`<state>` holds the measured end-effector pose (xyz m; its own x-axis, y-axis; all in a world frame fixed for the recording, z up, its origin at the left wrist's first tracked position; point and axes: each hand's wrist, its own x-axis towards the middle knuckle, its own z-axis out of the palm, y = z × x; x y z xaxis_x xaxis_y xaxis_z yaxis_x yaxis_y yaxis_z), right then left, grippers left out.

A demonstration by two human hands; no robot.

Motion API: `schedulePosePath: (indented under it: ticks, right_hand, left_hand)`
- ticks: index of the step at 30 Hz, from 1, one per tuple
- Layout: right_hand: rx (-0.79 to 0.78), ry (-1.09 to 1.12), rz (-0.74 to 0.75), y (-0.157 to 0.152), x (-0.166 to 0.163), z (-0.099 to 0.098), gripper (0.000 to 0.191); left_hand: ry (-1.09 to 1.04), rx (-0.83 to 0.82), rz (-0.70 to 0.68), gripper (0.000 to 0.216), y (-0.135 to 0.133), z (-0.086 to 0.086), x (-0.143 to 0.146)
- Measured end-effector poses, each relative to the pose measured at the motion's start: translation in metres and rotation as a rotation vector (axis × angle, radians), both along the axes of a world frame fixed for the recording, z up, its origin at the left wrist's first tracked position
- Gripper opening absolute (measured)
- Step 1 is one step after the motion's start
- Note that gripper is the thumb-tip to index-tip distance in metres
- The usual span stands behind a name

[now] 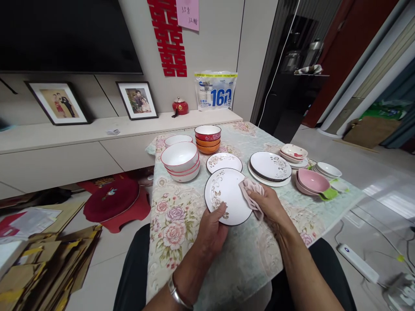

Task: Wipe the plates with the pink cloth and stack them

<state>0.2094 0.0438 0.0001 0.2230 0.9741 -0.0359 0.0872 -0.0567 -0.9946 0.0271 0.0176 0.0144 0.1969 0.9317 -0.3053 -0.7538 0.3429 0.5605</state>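
Observation:
My left hand [212,226] grips the lower left rim of a white plate [231,194] with a brown flower pattern and dark edge, its thumb on the upper face. A pale pink cloth [252,193] is bunched in my right hand [267,203] and pressed on the plate's right edge. The plate is held tilted above the table. Just behind it lies another flowered plate [224,163], partly covered from my view. A stack of larger plates [270,166] stands to the right of the cloth.
The flowered tablecloth [175,229] carries red-rimmed white bowls [180,157], red and orange bowls [208,139], pink bowls [313,180] and small white dishes [329,169]. A red stool [112,198] and flattened cardboard [48,268] are at left; a power strip [358,263] lies at right.

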Motion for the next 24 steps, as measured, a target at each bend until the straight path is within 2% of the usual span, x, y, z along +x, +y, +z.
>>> schedulePosePath:
  ticks: [4, 7, 13, 18, 21, 24]
  right_hand:
    - [0.098, -0.045, -0.183, 0.002, 0.0, 0.002, 0.046]
    - [0.162, -0.095, -0.174, -0.002, 0.005, 0.005, 0.047]
    - [0.269, -0.256, -0.108, -0.006, 0.005, 0.009, 0.043]
    - [0.155, -0.118, -0.051, -0.001, -0.004, 0.008, 0.034]
    - [0.053, 0.061, 0.022, -0.004, -0.015, 0.007, 0.035]
    - [-0.04, 0.234, 0.071, -0.007, -0.027, 0.005, 0.038]
  left_hand:
    - [-0.001, 0.047, -0.134, 0.062, -0.003, 0.001, 0.0]
    - [0.032, 0.028, -0.182, 0.056, -0.004, 0.002, -0.001]
    - [0.109, -0.018, -0.102, 0.051, -0.001, 0.001, -0.002]
    - [0.062, -0.05, 0.019, 0.052, 0.0, -0.001, -0.002]
    - [0.021, -0.074, 0.104, 0.05, 0.004, -0.002, -0.003]
    - [-0.032, -0.081, 0.125, 0.047, 0.008, -0.003, -0.003]
